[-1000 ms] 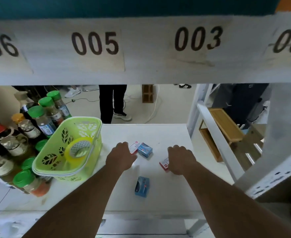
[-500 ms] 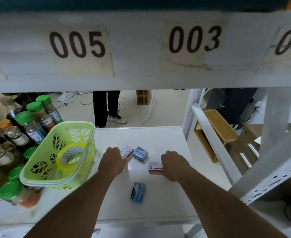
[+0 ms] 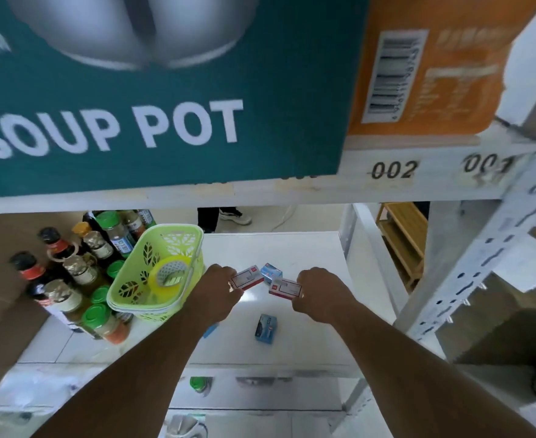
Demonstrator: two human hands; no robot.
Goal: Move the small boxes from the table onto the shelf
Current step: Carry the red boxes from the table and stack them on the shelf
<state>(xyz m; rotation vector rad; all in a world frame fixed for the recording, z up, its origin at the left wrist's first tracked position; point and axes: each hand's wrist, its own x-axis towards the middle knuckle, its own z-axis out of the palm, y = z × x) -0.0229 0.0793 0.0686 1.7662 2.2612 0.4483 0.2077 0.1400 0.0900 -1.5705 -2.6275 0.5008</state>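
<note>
Each of my hands holds a small box, lifted above the white table (image 3: 311, 248). My left hand (image 3: 217, 290) grips a red and white box (image 3: 248, 277) by its near end. In my right hand (image 3: 318, 290) is a second red and white box (image 3: 285, 289). A light blue box (image 3: 272, 272) lies on the table just behind both. A darker blue box (image 3: 266, 329) lies nearer to me between my forearms. The white shelf board (image 3: 386, 188), numbered 002 and 001, runs across the view above the table.
A large teal and orange carton (image 3: 165, 90) marked SOUP POT fills the shelf on the left. A lime green basket (image 3: 156, 273) with a tape roll stands left of my hand, with several sauce bottles (image 3: 80, 267) beyond it. A perforated white upright (image 3: 481, 263) rises on the right.
Both hands have closed on the red and white boxes and lifted them off the table. My head has tilted up, bringing the shelf's carton into view.
</note>
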